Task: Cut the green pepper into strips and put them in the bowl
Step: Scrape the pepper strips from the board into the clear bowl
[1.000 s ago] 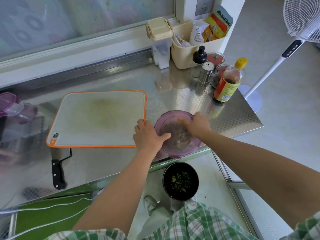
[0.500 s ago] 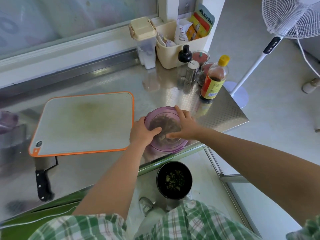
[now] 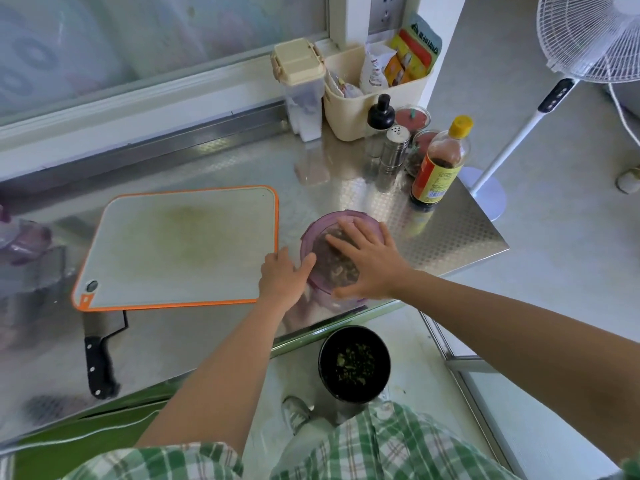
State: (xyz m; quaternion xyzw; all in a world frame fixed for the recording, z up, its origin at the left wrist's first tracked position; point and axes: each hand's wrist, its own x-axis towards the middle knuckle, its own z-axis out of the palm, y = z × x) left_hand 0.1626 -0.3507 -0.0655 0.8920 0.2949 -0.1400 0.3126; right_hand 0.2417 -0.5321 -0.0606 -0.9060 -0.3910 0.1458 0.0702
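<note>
With the right hand [image 3: 369,263] laid flat atop the bowl [image 3: 311,233] and the left hand [image 3: 282,278] gripping its rim, uneven pressure could skid it off the table [image 3: 433,237] edge nearby.

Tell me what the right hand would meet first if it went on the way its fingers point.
The right hand lies over the purple bowl; past its rim, probably the far right corner of the cutting board, though depth is unclear.
</note>
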